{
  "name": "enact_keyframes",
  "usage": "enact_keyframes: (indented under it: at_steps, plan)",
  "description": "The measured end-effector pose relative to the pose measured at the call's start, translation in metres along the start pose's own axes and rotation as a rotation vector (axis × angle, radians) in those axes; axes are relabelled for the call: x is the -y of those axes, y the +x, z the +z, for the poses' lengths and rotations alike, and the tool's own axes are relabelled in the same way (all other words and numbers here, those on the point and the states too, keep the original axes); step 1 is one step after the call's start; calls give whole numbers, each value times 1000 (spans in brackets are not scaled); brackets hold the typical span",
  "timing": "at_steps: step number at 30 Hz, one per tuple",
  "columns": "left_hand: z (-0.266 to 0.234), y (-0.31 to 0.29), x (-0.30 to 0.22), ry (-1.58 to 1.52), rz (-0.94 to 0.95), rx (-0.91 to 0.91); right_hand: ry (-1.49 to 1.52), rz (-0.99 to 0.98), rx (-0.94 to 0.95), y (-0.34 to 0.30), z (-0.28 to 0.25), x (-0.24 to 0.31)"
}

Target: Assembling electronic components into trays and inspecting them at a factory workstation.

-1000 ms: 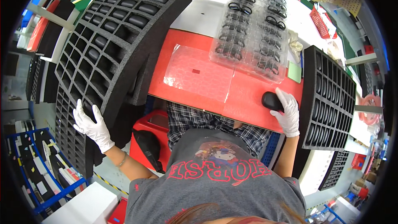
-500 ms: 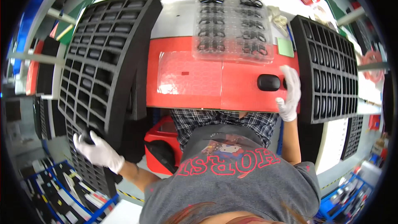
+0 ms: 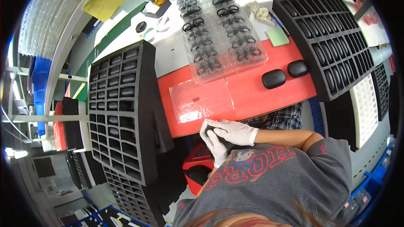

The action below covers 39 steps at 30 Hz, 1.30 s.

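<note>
My white-gloved hands meet at the near edge of the red mat. My left hand is closed around a small black case, mostly hidden by the gloves. Fingers of my right hand close over the same case from the right. On the mat's right side lie two rounded black cases, one nearer the middle and the other close to the right-hand tray. A clear plastic sheet lies flat on the mat, just beyond my hands.
Black foam trays of cases stand tilted at left and right. A clear blister tray with black looped parts lies across the mat's far edge. Behind are a green note pad, a crumpled glove and a pen box.
My left hand has come from the left tray to the mat's near edge with the black case. My right hand has left the two cases and joined it. The view has turned left.
</note>
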<state>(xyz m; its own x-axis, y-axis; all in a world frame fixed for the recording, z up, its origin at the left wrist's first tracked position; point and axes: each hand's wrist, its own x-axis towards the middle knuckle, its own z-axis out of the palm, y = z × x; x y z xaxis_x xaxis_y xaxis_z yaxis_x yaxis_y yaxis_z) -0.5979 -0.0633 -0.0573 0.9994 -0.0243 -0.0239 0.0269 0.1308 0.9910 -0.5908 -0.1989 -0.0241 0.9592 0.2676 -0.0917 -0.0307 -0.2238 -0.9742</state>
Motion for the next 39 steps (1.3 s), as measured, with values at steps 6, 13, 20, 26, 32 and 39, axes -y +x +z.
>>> enact_keyframes:
  at_steps: [6,13,20,26,32,39]
  plan:
    - [38,23,-33,244,367,98,2,99,-367,6,-61,2]
    - [61,63,-25,818,824,411,-659,-247,-389,38,-146,48]
    - [56,76,-8,666,599,602,-1145,41,-686,146,-309,19]
    - [55,86,-5,479,468,617,-1184,-29,-586,161,-336,14]
    - [53,81,-11,495,656,484,-475,-405,-495,85,-270,63]
    - [70,60,-10,197,313,354,-1218,-379,-192,-11,-126,35]
